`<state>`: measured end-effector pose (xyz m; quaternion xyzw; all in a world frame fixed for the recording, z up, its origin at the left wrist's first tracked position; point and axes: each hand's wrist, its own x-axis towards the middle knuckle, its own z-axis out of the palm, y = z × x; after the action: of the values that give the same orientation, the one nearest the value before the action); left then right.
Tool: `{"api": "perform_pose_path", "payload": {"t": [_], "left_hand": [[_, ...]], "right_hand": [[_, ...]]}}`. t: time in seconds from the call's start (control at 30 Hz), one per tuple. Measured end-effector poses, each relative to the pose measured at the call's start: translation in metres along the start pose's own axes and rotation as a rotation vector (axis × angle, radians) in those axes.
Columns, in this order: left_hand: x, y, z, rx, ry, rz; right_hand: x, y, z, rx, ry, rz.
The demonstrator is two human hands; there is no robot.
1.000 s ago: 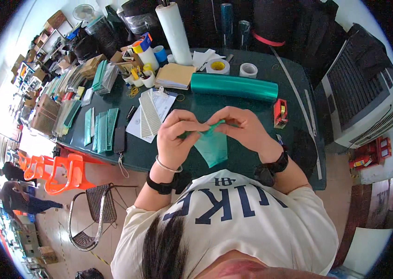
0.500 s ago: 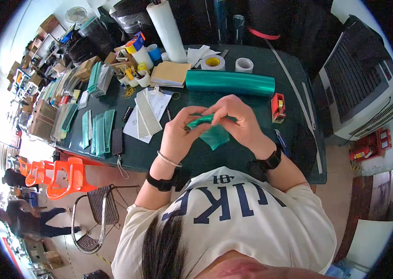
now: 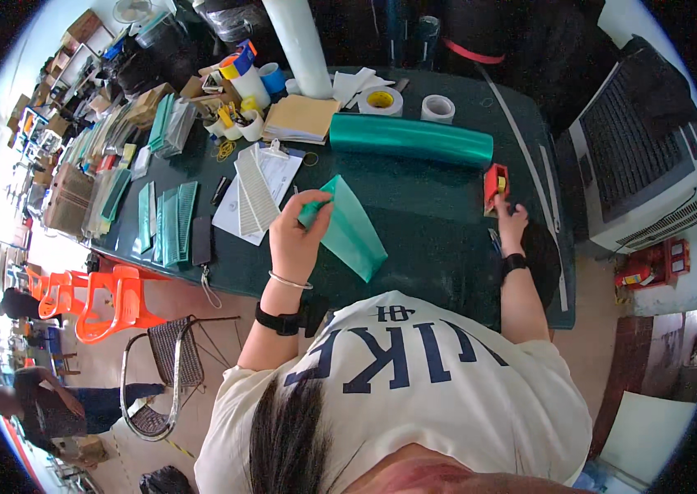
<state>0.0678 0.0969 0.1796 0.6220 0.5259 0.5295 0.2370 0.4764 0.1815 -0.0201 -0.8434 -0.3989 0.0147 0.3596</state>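
My left hand (image 3: 299,226) pinches the upper corner of a translucent green plastic film piece (image 3: 350,235) between thumb and fingers. The piece hangs down to the right of the hand, narrow at the top and wider below, above the dark green table. At the right side of the table, my right hand (image 3: 513,229) reaches forward with its fingers apart. Its index fingertip is at the near end of a red tape dispenser (image 3: 495,188); whether a bit of tape is touched is too small to tell. A large green film roll (image 3: 410,140) lies behind, across the table.
Left of my left hand, slatted pale strips (image 3: 256,193) lie on a clipboard (image 3: 287,169). Green strips (image 3: 175,222) and a dark phone-like object (image 3: 202,240) lie farther left. Tape rolls (image 3: 437,109) stand at the back. A long metal ruler (image 3: 553,198) runs along the right edge.
My hands have parted. My right hand has let go of the green film and moved right to the tape dispenser. The film, now in my left hand alone, hangs more spread out.
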Motion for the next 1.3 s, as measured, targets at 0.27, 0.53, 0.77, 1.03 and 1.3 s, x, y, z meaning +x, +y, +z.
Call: {"api": "perform_pose_path", "payload": {"t": [0.27,0.53,0.77,1.03,1.3], "left_hand": [[-0.002,-0.012,-0.005,-0.080,-0.056,-0.144],[-0.009,-0.020,-0.012,-0.305,-0.078,-0.262],[-0.003,-0.015,-0.002,-0.151,-0.081,-0.295],[0.004,-0.017,0.007,-0.108,-0.032,-0.233],[0.012,-0.003,0.013,-0.157,-0.015,-0.089]], "right_hand": [[0.036,0.074,0.061,0.355,-0.212,0.020],[0.086,0.016,0.016,0.427,-0.761,0.396],[0.102,0.045,0.029,0.307,-0.779,0.290],[0.038,0.077,0.020,1.264,-0.599,0.397],[0.034,0.096,0.058,1.009,-0.246,0.421]]}}
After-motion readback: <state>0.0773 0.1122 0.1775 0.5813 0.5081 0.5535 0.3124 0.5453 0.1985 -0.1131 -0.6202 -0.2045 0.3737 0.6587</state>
